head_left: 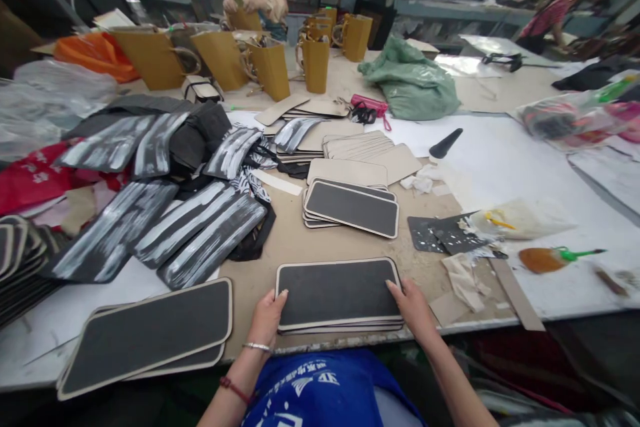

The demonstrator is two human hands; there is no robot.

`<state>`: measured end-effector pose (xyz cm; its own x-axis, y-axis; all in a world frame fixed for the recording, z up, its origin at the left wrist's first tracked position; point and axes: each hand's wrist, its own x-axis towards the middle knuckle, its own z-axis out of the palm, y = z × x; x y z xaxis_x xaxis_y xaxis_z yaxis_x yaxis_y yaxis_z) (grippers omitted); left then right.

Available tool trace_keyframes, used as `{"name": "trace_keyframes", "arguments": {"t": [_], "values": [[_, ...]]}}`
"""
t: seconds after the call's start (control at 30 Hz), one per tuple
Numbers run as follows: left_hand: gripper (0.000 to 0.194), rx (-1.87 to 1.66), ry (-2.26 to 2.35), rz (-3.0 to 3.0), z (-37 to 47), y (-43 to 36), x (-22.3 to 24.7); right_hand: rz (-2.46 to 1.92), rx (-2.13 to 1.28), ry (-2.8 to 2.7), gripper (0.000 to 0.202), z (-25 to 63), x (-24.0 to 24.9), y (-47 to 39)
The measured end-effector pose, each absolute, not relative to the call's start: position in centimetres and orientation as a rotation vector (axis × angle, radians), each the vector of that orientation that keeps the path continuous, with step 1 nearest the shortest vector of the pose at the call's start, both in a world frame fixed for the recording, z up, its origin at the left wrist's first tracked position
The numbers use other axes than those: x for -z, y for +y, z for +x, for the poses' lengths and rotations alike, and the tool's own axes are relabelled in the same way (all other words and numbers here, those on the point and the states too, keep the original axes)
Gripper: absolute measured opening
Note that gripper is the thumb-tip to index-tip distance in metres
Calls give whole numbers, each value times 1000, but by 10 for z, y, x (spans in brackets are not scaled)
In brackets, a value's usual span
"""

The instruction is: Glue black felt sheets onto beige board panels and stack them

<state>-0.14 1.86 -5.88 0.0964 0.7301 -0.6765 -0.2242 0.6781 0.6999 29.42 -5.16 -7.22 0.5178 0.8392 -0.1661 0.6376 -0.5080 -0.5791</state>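
A small stack of rectangular panels with rounded corners lies at the table's front edge, black on top with a beige border; the top panel (pixel 337 295) is level. My left hand (pixel 267 317) is closed on its left end, thumb over the black face. At the right end my right hand (pixel 411 307) grips in the same way, thumb on top and fingers hidden beneath. How many panels the hands grip, I cannot tell. Just behind sits another pile of black-faced panels (pixel 353 207). Two more overlapping panels (pixel 150 330) rest to the left, near the edge.
Black pieces smeared with white (pixel 115 230) heap up on the left. Beige boards (pixel 365 153) lie behind the panels. At right are a glue bottle (pixel 543 259), a plastic bag (pixel 520 217) and scraps. Mustard-coloured bags (pixel 315 63) stand farther back, where a person (pixel 255 0) works.
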Motion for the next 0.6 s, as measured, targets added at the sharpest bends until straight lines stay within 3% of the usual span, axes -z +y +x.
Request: {"name": "trace_keyframes", "arguments": {"t": [0.37, 0.47, 0.6], "values": [[46, -727, 1312, 594, -3, 17, 60, -2289, -533, -1231, 31, 292, 95, -55], [47, -720, 1325, 802, -3, 14, 50, -2281, -569, -1228, 32, 299, 88, -59], [46, -706, 1389, 1110, 0, 8, 29, -2204, -339, -1281, 37, 308, 62, -49]]}}
